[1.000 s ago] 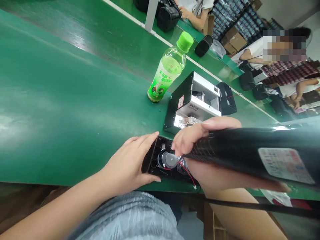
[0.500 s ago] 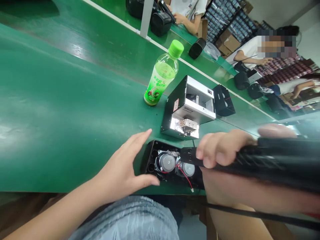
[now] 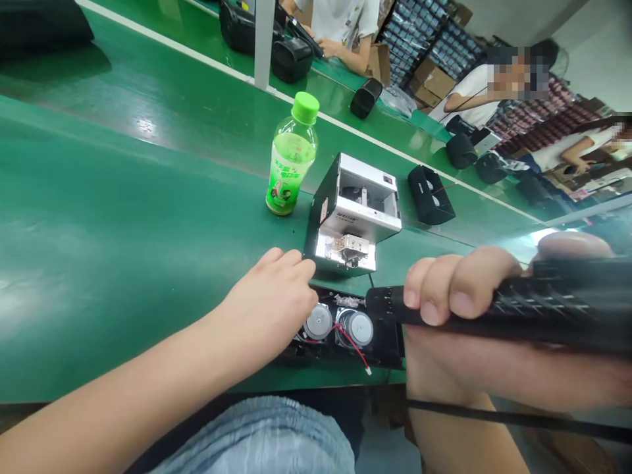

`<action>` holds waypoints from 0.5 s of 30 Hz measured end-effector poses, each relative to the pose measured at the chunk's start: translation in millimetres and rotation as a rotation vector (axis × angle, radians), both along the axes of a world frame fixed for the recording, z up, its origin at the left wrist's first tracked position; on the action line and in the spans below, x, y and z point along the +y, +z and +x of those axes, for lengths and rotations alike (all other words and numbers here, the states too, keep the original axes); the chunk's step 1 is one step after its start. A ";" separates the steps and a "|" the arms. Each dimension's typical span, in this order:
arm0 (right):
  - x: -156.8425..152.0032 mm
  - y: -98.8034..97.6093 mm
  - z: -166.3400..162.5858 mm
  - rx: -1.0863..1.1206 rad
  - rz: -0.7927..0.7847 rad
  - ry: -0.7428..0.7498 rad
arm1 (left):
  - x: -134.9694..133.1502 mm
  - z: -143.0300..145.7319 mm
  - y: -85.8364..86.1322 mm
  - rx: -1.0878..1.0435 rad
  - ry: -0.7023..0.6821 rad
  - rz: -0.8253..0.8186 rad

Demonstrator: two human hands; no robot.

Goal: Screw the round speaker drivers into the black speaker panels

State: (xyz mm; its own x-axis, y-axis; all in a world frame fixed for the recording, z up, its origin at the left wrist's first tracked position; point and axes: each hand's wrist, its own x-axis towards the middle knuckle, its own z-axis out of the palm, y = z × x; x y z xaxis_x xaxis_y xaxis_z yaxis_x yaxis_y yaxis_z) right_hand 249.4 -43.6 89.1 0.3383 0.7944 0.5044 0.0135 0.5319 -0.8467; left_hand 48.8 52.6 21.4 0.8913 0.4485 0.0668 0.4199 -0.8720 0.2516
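Observation:
An open black speaker box (image 3: 382, 345) lies near the table's front edge, showing two round grey speaker drivers (image 3: 359, 328) and a red wire with a white plug (image 3: 368, 370). My left hand (image 3: 279, 296) is closed around the left end of the box; its fingertips are hidden. A black electric screwdriver (image 3: 543, 306) is wrapped in my right hand (image 3: 454, 289), its nose pointing left over the right part of the box. The bit's tip cannot be made out. Directly behind the box stands a screw feeder machine (image 3: 365, 217) with a metal pick-up block.
A green-capped drink bottle (image 3: 292, 155) stands left of the feeder. Another open black box (image 3: 430, 195) lies to its right. Beyond a white strip and a post (image 3: 264, 43), several people sit among black speakers (image 3: 291, 59). A black cord (image 3: 494, 416) hangs at the lower right.
My left hand has gone from spread fingers to closed at the box's left end. The screwdriver stays in my right hand. The view has shifted, showing most things farther left.

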 end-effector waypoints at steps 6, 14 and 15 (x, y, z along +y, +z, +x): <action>9.0 -8.7 45.0 -0.023 0.113 0.103 | -5.3 29.0 9.4 0.186 0.029 0.027; 0.9 -14.6 76.7 -0.007 0.106 0.131 | -1.0 35.1 8.0 0.242 0.041 0.057; -1.0 -12.7 76.1 0.053 0.083 0.095 | -0.5 32.9 7.9 0.232 0.037 0.061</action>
